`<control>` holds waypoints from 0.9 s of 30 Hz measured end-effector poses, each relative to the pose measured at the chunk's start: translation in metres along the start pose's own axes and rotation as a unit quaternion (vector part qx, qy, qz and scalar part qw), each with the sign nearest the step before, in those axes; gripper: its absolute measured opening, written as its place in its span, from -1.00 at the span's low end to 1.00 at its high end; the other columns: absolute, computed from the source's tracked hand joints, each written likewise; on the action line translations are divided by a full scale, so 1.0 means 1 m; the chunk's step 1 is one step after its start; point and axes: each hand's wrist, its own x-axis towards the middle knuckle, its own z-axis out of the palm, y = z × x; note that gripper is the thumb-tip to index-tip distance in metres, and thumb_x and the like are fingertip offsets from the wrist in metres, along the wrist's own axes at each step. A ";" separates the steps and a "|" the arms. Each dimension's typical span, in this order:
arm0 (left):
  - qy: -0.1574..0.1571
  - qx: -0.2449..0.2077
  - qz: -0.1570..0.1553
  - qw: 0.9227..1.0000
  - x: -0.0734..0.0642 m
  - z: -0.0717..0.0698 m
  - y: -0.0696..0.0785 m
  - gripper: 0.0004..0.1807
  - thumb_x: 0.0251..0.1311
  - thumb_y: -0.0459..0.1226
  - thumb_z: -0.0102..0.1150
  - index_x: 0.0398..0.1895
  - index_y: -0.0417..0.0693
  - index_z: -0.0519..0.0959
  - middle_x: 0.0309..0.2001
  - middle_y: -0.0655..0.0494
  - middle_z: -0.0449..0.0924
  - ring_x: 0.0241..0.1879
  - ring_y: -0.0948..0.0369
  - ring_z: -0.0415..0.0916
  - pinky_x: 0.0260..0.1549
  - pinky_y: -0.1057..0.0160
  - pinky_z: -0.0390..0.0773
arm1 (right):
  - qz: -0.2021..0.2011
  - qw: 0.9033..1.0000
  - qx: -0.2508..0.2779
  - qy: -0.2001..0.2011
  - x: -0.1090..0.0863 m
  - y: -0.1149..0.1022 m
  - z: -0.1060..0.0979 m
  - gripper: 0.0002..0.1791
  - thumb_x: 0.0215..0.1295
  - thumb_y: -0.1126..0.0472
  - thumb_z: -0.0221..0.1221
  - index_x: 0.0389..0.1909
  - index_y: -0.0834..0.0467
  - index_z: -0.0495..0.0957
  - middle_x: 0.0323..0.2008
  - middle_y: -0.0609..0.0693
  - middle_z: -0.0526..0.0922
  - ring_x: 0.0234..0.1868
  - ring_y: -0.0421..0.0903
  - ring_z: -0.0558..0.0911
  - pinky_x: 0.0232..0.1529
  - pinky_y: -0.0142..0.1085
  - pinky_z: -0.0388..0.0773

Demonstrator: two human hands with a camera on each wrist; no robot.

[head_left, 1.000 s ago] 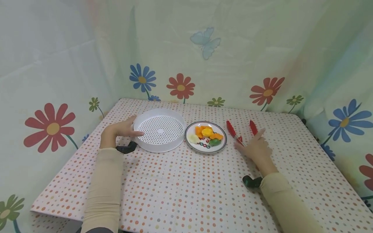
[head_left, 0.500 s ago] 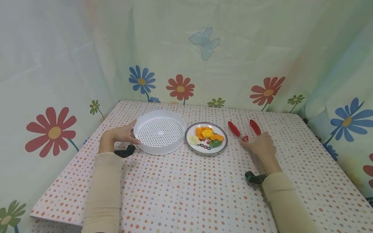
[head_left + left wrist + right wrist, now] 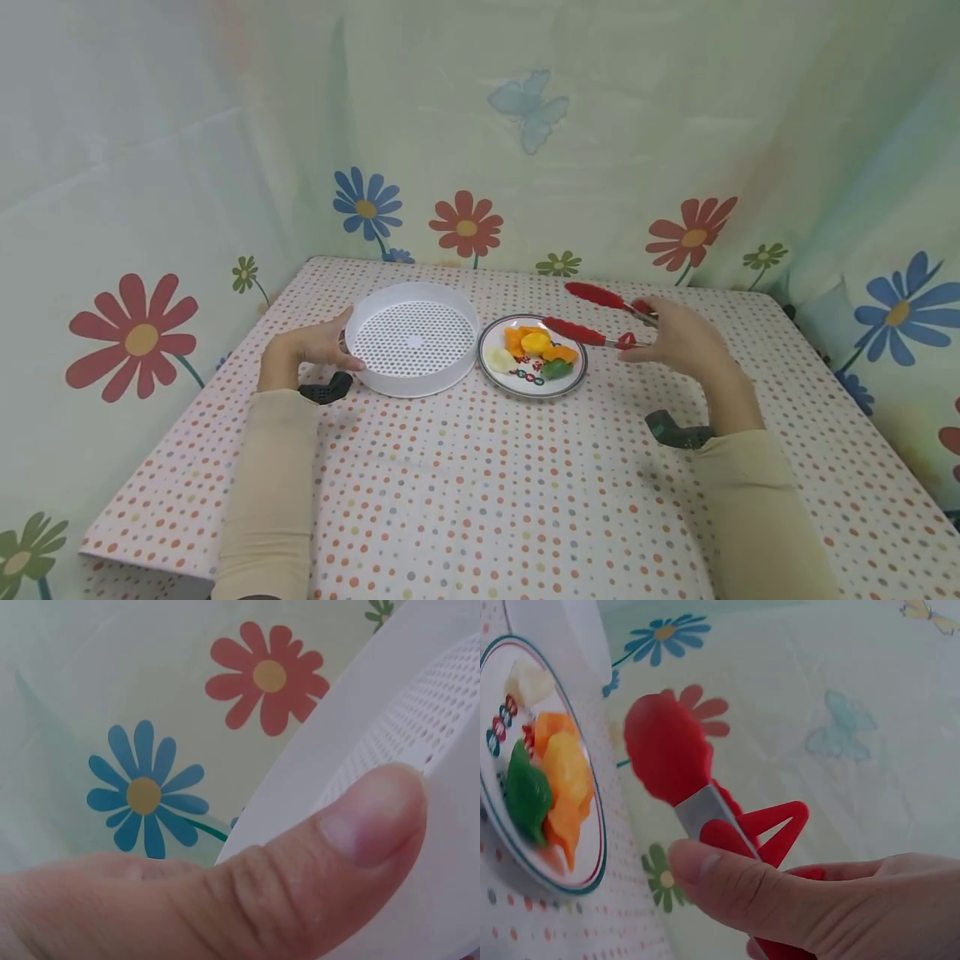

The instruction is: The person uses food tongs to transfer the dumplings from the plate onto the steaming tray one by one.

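Note:
My left hand (image 3: pixel 318 346) holds the left side of a round white sieve (image 3: pixel 412 386) with a perforated bottom. Its thumb (image 3: pixel 352 825) lies along the outer wall near the rim; the other fingers are mostly hidden behind. In my right hand (image 3: pixel 686 337) is a pair of tongs (image 3: pixel 667 750) with red scalloped heads and metal arms, raised off the table and spread apart, heads pointing left. The lower head overlaps the right rim of a patterned plate (image 3: pixel 517 387) in the head view. Orange, yellow (image 3: pixel 566 765), green (image 3: pixel 529 796) and pale (image 3: pixel 531 684) food-like pieces lie on the plate.
The plate stands right beside the sieve on a dotted tablecloth (image 3: pixel 465 492). A flower-printed curtain (image 3: pixel 600 150) rises behind the table's back edge. Dark wrist cameras (image 3: pixel 678 432) sit at both wrists.
My right hand has lifted the tongs from the table and swung their heads left toward the plate. The left thumb has slid from over the sieve's rim to its outer wall.

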 end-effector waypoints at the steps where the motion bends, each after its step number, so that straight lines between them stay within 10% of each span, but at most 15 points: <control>1: 0.000 0.002 -0.008 1.000 0.000 0.000 0.000 0.48 -0.17 -0.02 0.51 0.48 0.00 -0.55 0.52 -0.23 -0.41 0.48 -0.22 -0.35 0.36 -0.35 -0.21 | -0.016 1.000 -0.013 -0.009 -0.001 -0.009 -0.002 0.06 -0.15 -0.13 0.47 0.33 0.28 0.22 0.25 0.39 0.35 0.22 0.37 0.32 0.12 0.32 0.35; 7: -0.008 0.007 -0.029 1.000 0.003 0.004 -0.002 0.51 -0.21 0.06 0.50 0.47 -0.06 -0.56 0.51 -0.26 -0.39 0.49 -0.20 -0.37 0.37 -0.32 -0.21 | -0.066 0.996 -0.046 -0.049 -0.008 -0.046 0.000 -0.11 -0.16 -0.08 0.49 0.24 0.15 0.41 0.12 0.26 0.55 0.09 0.24 0.49 -0.05 0.18 0.52; 27: -0.002 0.019 -0.021 1.000 0.002 -0.002 0.002 0.44 -0.12 -0.01 0.48 0.47 -0.08 -0.53 0.52 -0.19 -0.47 0.50 -0.17 -0.39 0.40 -0.26 -0.22 | -0.066 0.994 -0.071 -0.056 -0.009 -0.069 0.026 -0.23 -0.16 -0.06 0.49 0.12 0.16 0.53 0.01 0.19 0.64 -0.01 0.14 0.57 -0.03 0.08 0.54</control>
